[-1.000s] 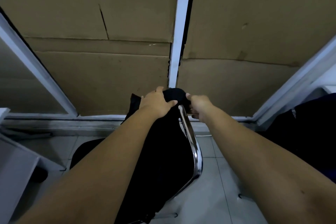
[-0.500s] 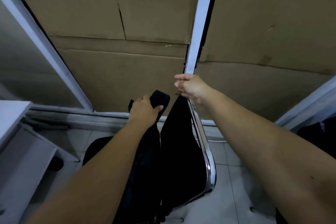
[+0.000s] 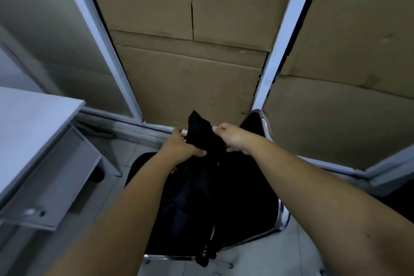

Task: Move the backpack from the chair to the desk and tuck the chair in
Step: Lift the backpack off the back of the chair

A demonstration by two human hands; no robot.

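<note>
The backpack (image 3: pixel 201 197) — black, soft-sided — stood upright on the seat of the chair (image 3: pixel 268 215), its upper end raised above the seat. The left hand (image 3: pixel 179 148) was clenched on the upper fabric from the left side, thumb visible across the front; the grip of the right hand (image 3: pixel 233 139) was closed on the same upper section from the right. Both forearms extended forward from the lower edge of the view. A strap end hung down past the front edge of the seat.

The chair had a black seat and back with a chrome tube frame — its backrest was just beside the right hand. The worktop (image 3: pixel 33 123), pale grey, was at the left, apart from the chair. Flattened cardboard (image 3: pixel 190 78) printed "JANGAN DIBANTING" lined the wall behind, held between white frame bars (image 3: pixel 284 36). The floor (image 3: pixel 116 154) was light tile.
</note>
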